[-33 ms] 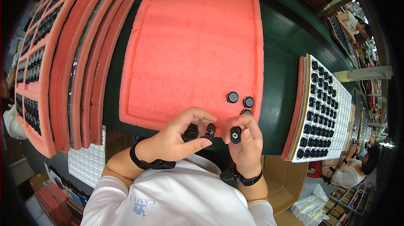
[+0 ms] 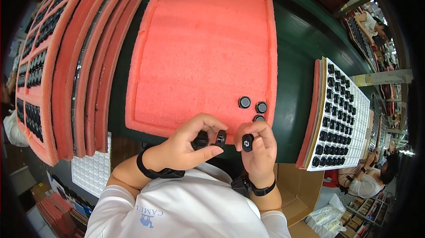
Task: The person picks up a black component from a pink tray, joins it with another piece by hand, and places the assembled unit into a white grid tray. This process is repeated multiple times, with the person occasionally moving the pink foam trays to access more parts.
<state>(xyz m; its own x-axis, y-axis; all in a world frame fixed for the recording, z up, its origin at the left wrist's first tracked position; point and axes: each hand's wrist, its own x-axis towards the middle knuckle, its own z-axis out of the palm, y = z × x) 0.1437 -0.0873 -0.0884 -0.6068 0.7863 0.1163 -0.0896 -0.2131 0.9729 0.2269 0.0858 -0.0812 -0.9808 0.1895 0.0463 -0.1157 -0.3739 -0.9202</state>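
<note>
My left hand (image 2: 188,144) is closed round small black parts. One rounded black part (image 2: 200,139) sits inside the curled fingers, and a second black part (image 2: 220,138) stands on edge near the thumb and fingertips. My right hand (image 2: 259,151) pinches a black oval piece (image 2: 247,142) with a white mark on its face. Both hands are over the near edge of a pink foam tray (image 2: 199,56). Close beyond the right hand, three round black parts lie on the tray: one black part (image 2: 244,102), another black part (image 2: 261,107) and a third, partly hidden (image 2: 258,118).
Pink foam trays (image 2: 84,69) with black parts are stacked at the left. At the right, a white compartment tray (image 2: 338,118) holds rows of black parts. Below it are a cardboard box (image 2: 301,189) and a plastic bag (image 2: 327,216). Other people sit farther right.
</note>
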